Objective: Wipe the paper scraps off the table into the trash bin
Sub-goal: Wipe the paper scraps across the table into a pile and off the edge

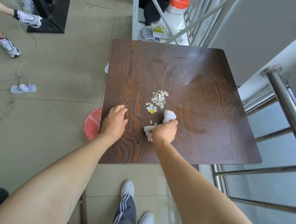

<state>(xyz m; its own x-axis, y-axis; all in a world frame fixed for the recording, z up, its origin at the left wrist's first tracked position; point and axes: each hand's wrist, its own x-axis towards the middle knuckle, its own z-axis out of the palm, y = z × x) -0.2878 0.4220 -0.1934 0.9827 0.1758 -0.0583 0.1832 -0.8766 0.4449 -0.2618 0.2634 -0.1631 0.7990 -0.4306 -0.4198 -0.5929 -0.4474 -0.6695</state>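
Dozens of little paper scraps sit bunched near the middle of our dark wood table, with a couple of strays closer to us. Our right hand is fisted around a white cloth, which pokes out toward 12 o'clock, right at the pile's near edge, with another end poking out at 9. Our left hand rests flat on the table at 9 o'clock of the cloth, fingers loosely together, gripping nothing. At the table's 9 o'clock edge, the red trash bin peeks out on the floor.
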